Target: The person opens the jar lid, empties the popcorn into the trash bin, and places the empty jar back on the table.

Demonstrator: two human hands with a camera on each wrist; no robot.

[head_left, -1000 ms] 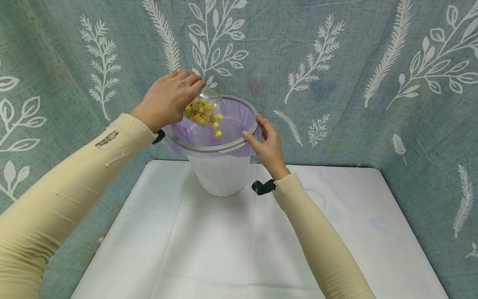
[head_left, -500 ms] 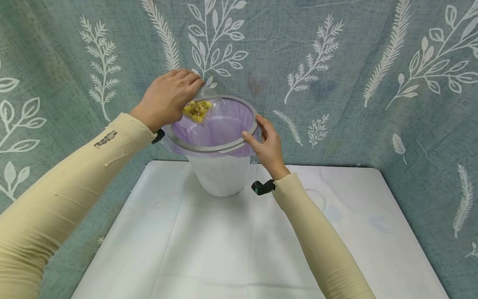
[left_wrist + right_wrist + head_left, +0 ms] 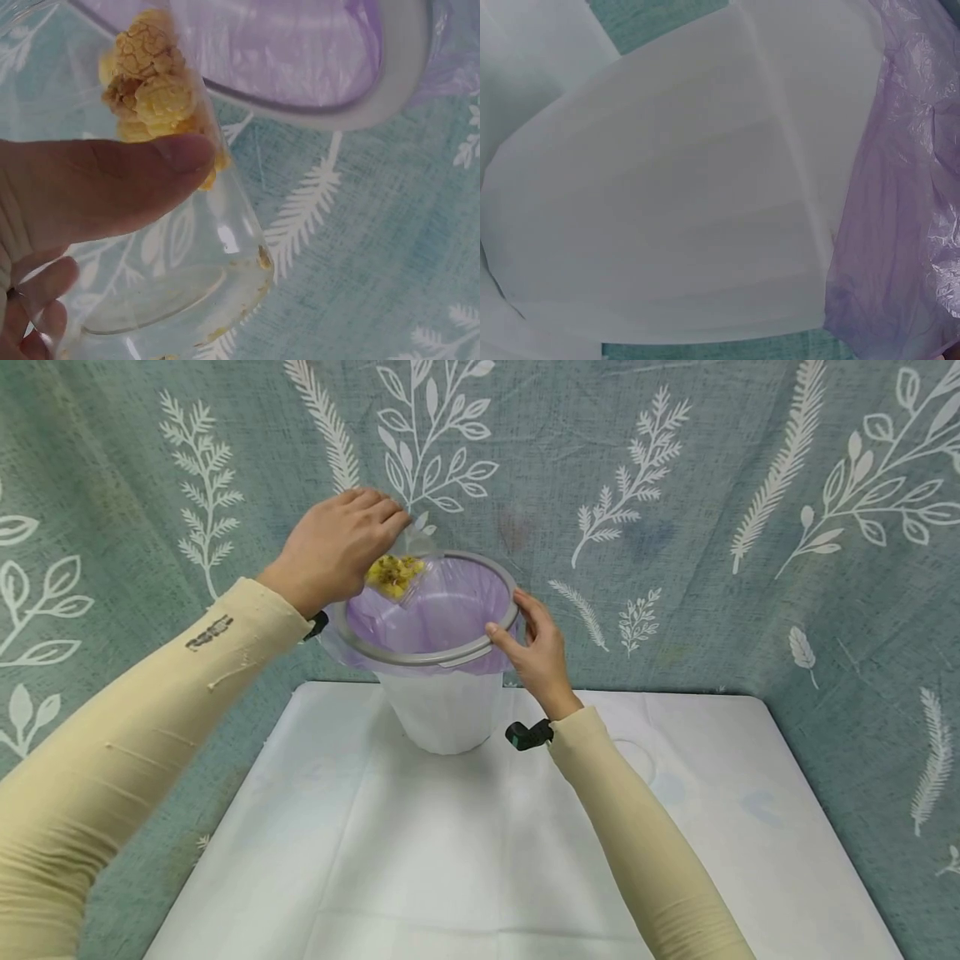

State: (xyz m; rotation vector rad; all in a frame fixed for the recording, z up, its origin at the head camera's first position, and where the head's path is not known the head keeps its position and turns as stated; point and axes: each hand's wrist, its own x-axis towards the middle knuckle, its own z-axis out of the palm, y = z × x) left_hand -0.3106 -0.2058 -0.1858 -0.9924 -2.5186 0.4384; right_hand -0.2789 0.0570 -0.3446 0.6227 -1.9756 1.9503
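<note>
My left hand [image 3: 339, 550] grips a clear jar [image 3: 161, 296], which is tipped over the left side of a white bin [image 3: 446, 710]. Yellow popcorn [image 3: 393, 577] lies bunched toward the jar's mouth; in the left wrist view my thumb presses along the clear wall beside the popcorn [image 3: 154, 90], and crumbs cling near the base. A purple bag [image 3: 461, 610] lines the bin under its grey rim [image 3: 408, 658]. On the bin's right side, my right hand [image 3: 536, 652] pinches that rim between thumb and fingers. The bin's floor is hidden.
The bin stands upright at the back of a table with a white cover [image 3: 420, 852]. Directly behind it hangs a green curtain [image 3: 525, 460] with white leaf patterns, which also runs along both sides.
A second ago loose popcorn was dropping from the jar into the bin; no pieces are falling now. My left hand has risen slightly with the jar. The right hand has stayed put.
</note>
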